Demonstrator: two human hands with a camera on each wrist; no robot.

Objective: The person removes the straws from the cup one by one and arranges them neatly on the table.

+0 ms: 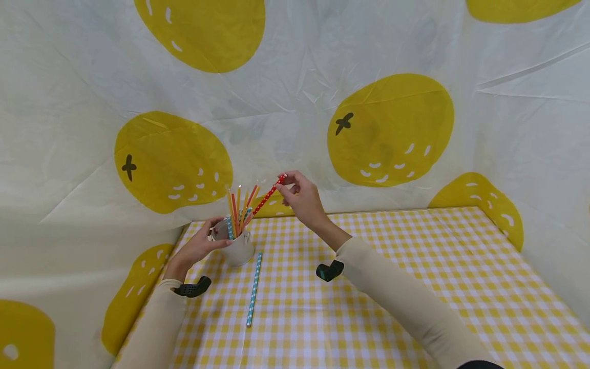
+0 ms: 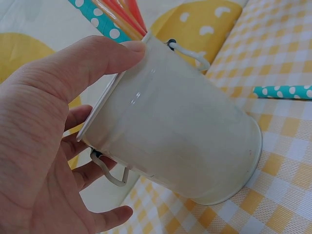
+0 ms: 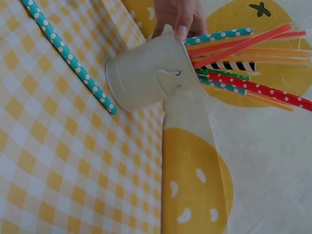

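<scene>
My left hand (image 1: 198, 248) grips a small white metal bucket (image 1: 240, 251) by its rim, thumb on the near side and fingers round the far side. Several straws stand in the bucket: plain orange and red ones (image 3: 243, 46), teal with white dots, green, and black-and-white striped. Above it, my right hand (image 1: 301, 197) pinches the upper end of a red paper straw with white stars (image 1: 269, 196). That straw slants, its lower end among the others at the bucket's mouth. A teal dotted straw (image 1: 254, 289) lies on the table, just right of the bucket.
A yellow-and-white checked cloth (image 1: 369, 287) covers the table. Behind and to the left hangs a pale curtain (image 1: 295, 102) with large yellow fruit prints, close to the table's back edge. Small looped handles (image 2: 109, 170) stick out from the bucket's sides.
</scene>
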